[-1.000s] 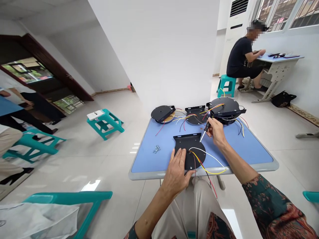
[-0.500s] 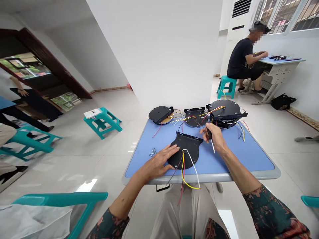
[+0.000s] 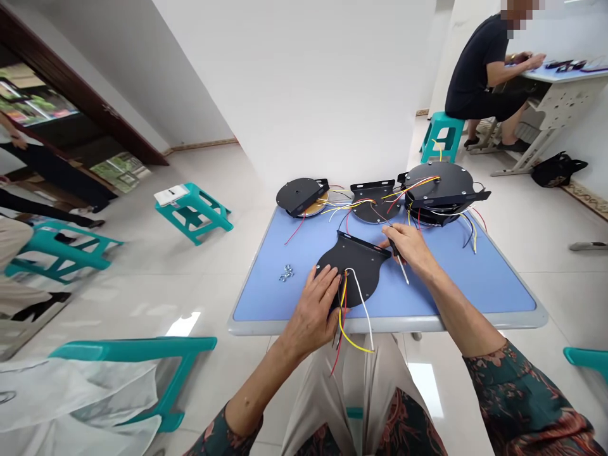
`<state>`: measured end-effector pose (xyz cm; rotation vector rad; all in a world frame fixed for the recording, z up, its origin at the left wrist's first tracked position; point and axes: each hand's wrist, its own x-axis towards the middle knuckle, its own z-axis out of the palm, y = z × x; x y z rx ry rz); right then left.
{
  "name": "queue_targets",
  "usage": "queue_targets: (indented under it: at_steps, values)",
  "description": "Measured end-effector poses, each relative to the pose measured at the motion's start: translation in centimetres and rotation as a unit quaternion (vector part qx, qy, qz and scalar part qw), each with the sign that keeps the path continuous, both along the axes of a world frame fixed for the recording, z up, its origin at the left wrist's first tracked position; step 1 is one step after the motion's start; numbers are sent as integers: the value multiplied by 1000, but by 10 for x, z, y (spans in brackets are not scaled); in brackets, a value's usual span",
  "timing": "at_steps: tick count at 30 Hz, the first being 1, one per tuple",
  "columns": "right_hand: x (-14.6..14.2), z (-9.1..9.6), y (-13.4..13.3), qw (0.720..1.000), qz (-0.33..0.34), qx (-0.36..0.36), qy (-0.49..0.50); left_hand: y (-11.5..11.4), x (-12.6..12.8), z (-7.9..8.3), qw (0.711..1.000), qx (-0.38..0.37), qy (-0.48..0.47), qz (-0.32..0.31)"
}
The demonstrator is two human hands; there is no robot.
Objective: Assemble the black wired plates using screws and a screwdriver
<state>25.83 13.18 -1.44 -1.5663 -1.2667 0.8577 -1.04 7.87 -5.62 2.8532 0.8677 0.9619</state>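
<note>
Black metal plate [image 3: 354,263], one of four on the blue table [image 3: 254,297], sits beneath your left hand [image 3: 313,315], fingers spread across it; your right hand [image 3: 409,248] pinches one black-handled screwdriver [image 3: 401,266] (a small heap of silver screws [image 3: 285,272] lies left of the plate).

Teal plastic stool [image 3: 190,212], seated co-worker [image 3: 477,66] at desk [image 3: 560,95], black bag [image 3: 555,171] on floor
</note>
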Motion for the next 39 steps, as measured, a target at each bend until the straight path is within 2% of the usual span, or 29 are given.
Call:
queue_targets:
  at_steps: [3, 6, 9, 13, 19, 25, 29, 31, 34, 39]
  values:
    - [-1, 7, -2, 998, -11, -49, -24, 3, -5, 5, 999, -21, 24, -35]
    - [-2, 12, -4, 997, -17, -65, -35, 4, -12, 6, 998, -24, 39, -49]
    - [-1, 12, -3, 997, -21, -76, -19, -5, -13, 1, 999, 16, 14, -38]
    - [0, 8, 0, 997, -16, -71, -10, -20, -2, -9, 996, 69, -42, -28]
    - [-4, 5, 0, 996, 20, -88, 24, -22, 12, -22, 993, 67, -97, -1]
    - [-7, 9, -5, 995, 31, -76, -51, -23, 10, -28, 993, 67, -98, 10]
    - [-9, 12, -8, 989, 65, -136, 6, -29, 8, -26, 994, 66, -91, 14]
    - [-10, 11, -8, 984, 82, -157, 5, -32, 8, -27, 993, 66, -94, 21]
    - [-10, 10, -7, 987, 66, -144, -15, -32, 8, -29, 991, 65, -114, 25]
    - [-11, 12, -4, 987, 31, -121, 99, -29, 8, -31, 990, 53, -128, 12]
